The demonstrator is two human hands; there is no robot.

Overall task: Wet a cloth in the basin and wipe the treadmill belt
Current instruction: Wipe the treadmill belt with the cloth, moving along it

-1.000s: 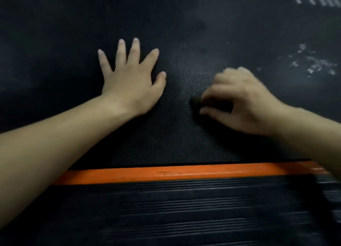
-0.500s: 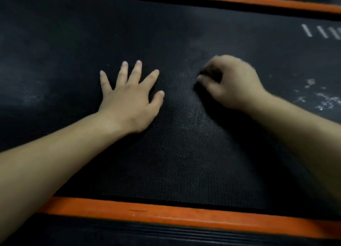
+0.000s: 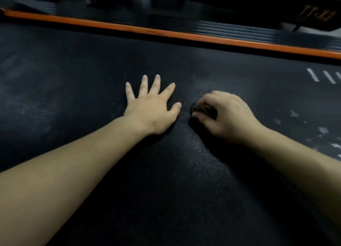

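Note:
The black textured treadmill belt (image 3: 175, 181) fills most of the view. My left hand (image 3: 151, 107) lies flat on it, palm down with fingers spread. Just to its right, my right hand (image 3: 227, 114) is curled around a small dark wadded cloth (image 3: 202, 108) and presses it onto the belt. Only a bit of the cloth shows under the fingers. Pale dusty smudges (image 3: 321, 131) mark the belt to the right of that hand, and fainter ones (image 3: 31, 107) lie at the far left. No basin is in view.
An orange side strip (image 3: 166, 32) runs along the far edge of the belt, with a ribbed black side rail (image 3: 230, 29) behind it. White printed stripes (image 3: 313, 76) sit on the belt at the right edge. A dark frame part with orange lettering (image 3: 311, 15) is top right.
The view has tilted up: the near orange strip left the frame and the far one came in. My right hand with the cloth slid a little back toward me. The left hand stayed planted.

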